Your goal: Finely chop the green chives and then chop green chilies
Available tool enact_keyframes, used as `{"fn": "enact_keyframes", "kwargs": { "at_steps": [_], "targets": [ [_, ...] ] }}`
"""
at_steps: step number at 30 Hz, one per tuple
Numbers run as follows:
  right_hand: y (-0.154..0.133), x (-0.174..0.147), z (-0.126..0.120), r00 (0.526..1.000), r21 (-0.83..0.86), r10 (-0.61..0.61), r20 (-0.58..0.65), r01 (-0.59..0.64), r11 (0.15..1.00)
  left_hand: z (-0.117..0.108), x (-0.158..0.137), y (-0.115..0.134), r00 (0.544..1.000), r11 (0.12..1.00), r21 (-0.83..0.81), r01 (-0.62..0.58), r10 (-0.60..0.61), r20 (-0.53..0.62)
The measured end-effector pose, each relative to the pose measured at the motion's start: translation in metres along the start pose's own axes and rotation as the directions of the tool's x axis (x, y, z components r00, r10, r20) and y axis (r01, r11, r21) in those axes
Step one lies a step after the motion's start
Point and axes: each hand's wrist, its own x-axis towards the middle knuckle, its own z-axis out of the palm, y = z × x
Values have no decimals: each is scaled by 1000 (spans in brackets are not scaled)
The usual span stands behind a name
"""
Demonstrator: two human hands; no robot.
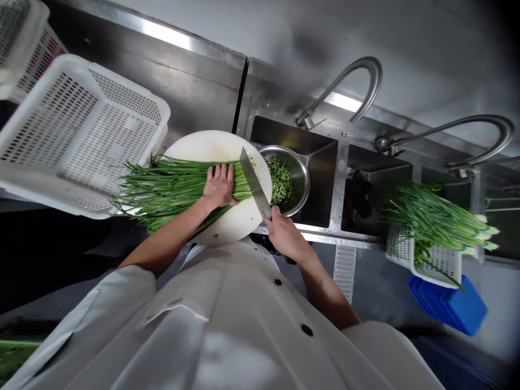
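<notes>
Close in front of the white jacket (227, 309), the right hand (286, 235) is closed around the handle of a cleaver (255, 184), its blade at the pale ends of long scallions (174, 181) on a round white cutting board (203, 145). The left hand (220, 186) lies flat across the stalks — fingers extended (thumb out to the side). Beyond the board's right edge, a steel bowl (305, 179) holds chopped scallions (280, 184) — farther off, more scallion bundles (442, 222) top a white basket (441, 262), and a curved faucet (368, 70) rises behind the sink (323, 187)
</notes>
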Motion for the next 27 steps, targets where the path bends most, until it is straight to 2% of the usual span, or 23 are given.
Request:
{"fn": "enact_keyframes", "kwargs": {
  "at_steps": [3, 6, 9, 12, 15, 18, 20, 23, 27],
  "targets": [
    [0, 33, 5, 999, 1, -32, 4, 32, 999, 1, 1, 0, 1000, 1000, -30, -6, 6, 0],
    [-3, 67, 26, 999, -21, 8, -40, -9, 1000, 3, 1, -1, 1000, 999, -46, -26, 25, -5],
    [-5, 82, 45, 994, -21, 39, -106, -42, 999, 1, 0, -2, 999, 999, -26, -44, 44, -16],
    [-4, 65, 39, 988, -21, 33, -150, -36, 999, -2, 0, -3, 998, 998, 17, -57, 57, -41],
    [-5, 28, 17, 986, -36, 24, -164, -30, 999, -6, 0, -3, 998, 998, 31, -48, 50, -45],
    [-8, -6, 0, 993, -39, 4, -121, -8, 999, -8, -2, -3, 998, 999, 18, -34, 35, -51],
    [-10, -17, -6, 998, -37, -1, -60, -1, 999, -8, -3, -2, 997, 999, 17, -32, 33, -64],
    [-11, -10, -6, 1000, -37, -2, 8, 2, 999, -7, -3, -1, 997, 999, 15, -32, 33, -71],
    [-15, 38, 14, 1000, -60, -1, 0, 1, 998, -4, -4, -1, 994, 999, -12, -53, 52, -92]
  ]
}}
